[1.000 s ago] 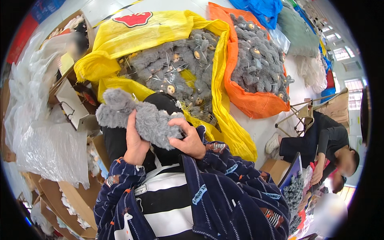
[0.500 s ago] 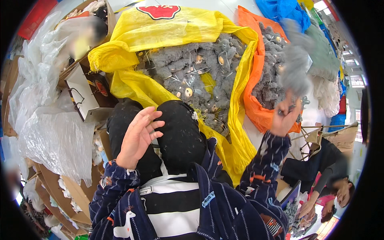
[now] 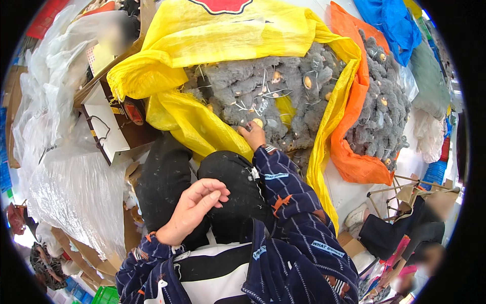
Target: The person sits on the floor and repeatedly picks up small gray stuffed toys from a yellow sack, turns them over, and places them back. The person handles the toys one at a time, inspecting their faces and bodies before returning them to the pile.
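Grey fluffy plush pieces with pale round patches and white threads fill an open yellow woven sack. At the sack's near edge my right hand reaches in, fingers curled onto a grey plush piece beside a pale yellow disc. My left hand hovers over my black-trousered knee, palm turned inward. Its fingers are loosely bent, the thumb lies near them, and nothing is in it. To the right, an orange sack holds more of the same grey pieces.
Clear plastic sheeting drapes over cardboard boxes on the left. Beside my knee stands a brown and white box. A blue bag lies at the far right, with a folding stool nearer. Other people sit at the lower right.
My right hand has swung left from the orange sack, where it had a blurred grey plush piece, down to the yellow sack's pile. My left hand has lowered slightly and turned.
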The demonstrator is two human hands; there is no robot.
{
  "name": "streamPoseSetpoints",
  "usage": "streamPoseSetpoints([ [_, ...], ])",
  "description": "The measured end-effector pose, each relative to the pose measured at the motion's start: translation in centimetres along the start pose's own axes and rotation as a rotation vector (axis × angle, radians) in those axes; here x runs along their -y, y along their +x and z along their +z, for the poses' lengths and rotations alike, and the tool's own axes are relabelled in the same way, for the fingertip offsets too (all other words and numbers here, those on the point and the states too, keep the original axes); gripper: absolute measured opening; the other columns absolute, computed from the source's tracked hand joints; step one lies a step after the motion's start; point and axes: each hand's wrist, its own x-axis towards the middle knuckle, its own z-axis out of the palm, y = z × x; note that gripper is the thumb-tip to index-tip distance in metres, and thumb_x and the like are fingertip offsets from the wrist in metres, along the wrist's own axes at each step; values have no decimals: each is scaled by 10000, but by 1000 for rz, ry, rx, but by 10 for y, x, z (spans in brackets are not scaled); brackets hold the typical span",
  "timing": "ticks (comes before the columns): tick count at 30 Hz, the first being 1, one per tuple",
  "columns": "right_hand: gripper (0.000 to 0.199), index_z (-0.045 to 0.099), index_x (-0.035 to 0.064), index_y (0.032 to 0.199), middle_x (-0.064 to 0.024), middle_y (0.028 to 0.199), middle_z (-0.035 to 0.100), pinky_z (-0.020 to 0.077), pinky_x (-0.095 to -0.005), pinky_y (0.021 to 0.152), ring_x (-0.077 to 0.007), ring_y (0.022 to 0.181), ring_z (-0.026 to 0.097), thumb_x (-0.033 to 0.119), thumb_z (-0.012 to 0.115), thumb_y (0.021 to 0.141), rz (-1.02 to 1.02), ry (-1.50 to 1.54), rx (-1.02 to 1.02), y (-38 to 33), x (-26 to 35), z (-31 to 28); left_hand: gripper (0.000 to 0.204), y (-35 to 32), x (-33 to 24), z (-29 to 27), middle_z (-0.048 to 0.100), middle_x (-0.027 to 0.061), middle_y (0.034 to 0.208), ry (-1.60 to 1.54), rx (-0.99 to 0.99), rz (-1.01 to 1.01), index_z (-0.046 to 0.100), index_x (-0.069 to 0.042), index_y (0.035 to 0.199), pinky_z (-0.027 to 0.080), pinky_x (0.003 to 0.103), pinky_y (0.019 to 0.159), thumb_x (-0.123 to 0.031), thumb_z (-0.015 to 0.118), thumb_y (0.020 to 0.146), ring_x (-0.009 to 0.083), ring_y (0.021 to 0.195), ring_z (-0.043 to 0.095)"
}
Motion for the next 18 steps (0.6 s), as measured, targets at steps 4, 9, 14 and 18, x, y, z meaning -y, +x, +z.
streamPoseSetpoints([
  [4,476,555,9,997,-225,867,626,470,-415,757,-372,847,600,368,659,702,137,-41,63,-9,24,17,191,0,-3,-1,589,65,1022,-17,18,-28,524,-52,1089,452,259,791,-137,491,922,128,918,564],
  [9,354,581,-3,903,-218,788,622,473,-424,680,-386,768,603,263,648,679,88,108,-166,-9,22,2,187,1,-1,4,593,86,1010,7,38,-11,518,-43,1084,464,272,781,-125,472,922,146,899,574],
  [14,271,581,1,885,-82,642,554,440,-301,558,-151,579,526,181,645,693,-92,349,-146,-42,79,-85,217,0,10,0,573,75,1051,-37,-2,84,507,-49,1113,459,265,781,-148,491,920,139,925,555],
  [18,243,578,17,908,-39,650,519,426,-250,539,-87,570,488,109,640,691,-349,202,91,-126,162,-168,411,2,13,2,491,98,1206,-97,-36,154,381,-67,1286,435,296,853,-156,514,907,161,1050,502],
])
